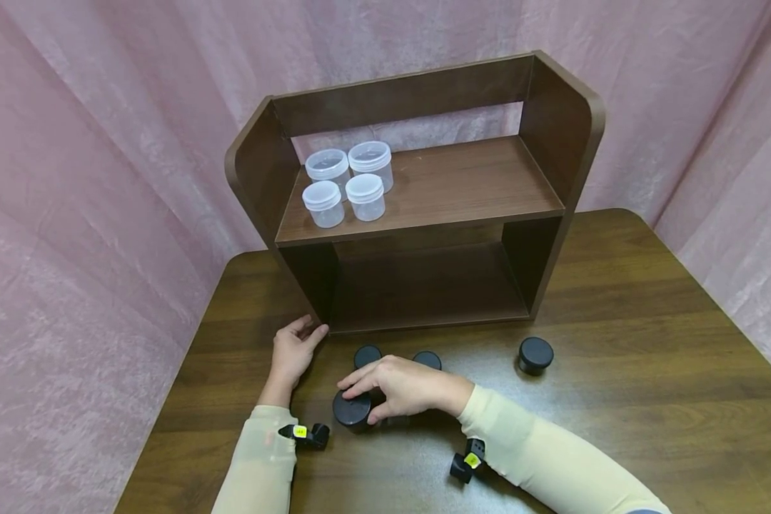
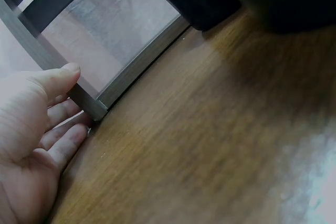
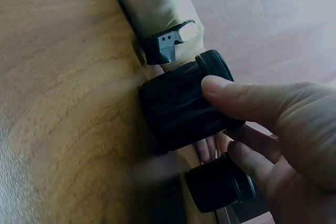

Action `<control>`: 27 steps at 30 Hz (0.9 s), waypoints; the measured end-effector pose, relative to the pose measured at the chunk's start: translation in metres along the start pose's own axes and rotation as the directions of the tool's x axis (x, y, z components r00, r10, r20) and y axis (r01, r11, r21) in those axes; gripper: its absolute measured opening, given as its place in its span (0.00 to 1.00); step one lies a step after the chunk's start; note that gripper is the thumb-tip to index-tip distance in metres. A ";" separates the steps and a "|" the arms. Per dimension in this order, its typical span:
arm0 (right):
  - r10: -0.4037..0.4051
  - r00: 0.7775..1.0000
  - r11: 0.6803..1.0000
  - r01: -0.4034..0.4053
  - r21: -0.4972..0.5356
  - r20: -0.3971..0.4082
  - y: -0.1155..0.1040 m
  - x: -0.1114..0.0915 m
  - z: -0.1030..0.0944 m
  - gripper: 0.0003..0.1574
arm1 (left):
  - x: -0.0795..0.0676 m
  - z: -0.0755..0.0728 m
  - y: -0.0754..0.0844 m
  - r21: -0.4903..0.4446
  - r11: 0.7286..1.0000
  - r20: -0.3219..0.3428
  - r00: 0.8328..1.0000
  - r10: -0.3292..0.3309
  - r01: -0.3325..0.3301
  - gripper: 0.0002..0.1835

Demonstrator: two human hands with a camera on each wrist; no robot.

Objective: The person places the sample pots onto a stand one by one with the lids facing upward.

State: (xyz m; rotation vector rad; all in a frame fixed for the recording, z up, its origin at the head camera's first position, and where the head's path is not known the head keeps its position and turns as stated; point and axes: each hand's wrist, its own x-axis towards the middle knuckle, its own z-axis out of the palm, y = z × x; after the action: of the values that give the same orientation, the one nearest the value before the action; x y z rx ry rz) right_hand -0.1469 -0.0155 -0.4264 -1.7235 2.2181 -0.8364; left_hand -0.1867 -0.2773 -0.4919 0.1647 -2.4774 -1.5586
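Observation:
A dark brown two-level wooden shelf (image 1: 424, 228) stands on the table. My left hand (image 1: 293, 350) is at its lower left front corner. In the left wrist view, the thumb and fingers hold the edge of the side panel (image 2: 86, 100) between them. Nearer the front, my right hand (image 1: 401, 389) grips a black lidded jar (image 1: 351, 409) by its upper part. The right wrist view shows the thumb against that jar (image 3: 181, 103), which seems to be at the tabletop. Behind the right hand are two more black jars, one left (image 1: 367, 356) and one right (image 1: 427, 360), both partly hidden.
Another black jar (image 1: 535, 355) stands apart, right of the shelf's front. Several translucent plastic jars (image 1: 368, 196) are grouped at the left of the upper shelf board (image 1: 469, 178). A pink curtain (image 1: 135, 143) hangs behind the wooden table (image 1: 630, 371).

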 end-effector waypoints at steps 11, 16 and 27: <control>-0.043 0.993 0.997 0.050 0.066 -0.107 0.004 0.002 0.004 0.21 | 0.001 0.001 -0.001 -0.019 1.000 -0.007 1.000 0.010 -0.010 0.32; -0.061 0.989 0.992 0.075 0.099 -0.136 0.005 0.002 0.005 0.19 | -0.001 0.000 -0.002 -0.024 1.000 0.001 1.000 -0.002 0.002 0.32; -0.042 0.983 0.988 0.067 0.136 -0.181 0.002 0.001 -0.001 0.20 | 0.000 0.000 0.003 -0.011 1.000 -0.005 1.000 0.021 -0.022 0.31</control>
State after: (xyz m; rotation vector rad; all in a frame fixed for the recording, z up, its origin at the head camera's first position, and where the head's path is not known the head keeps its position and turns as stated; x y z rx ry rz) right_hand -0.1491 -0.0160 -0.4264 -1.7100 2.1669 -1.1728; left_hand -0.1866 -0.2758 -0.4891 0.1391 -2.4586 -1.5613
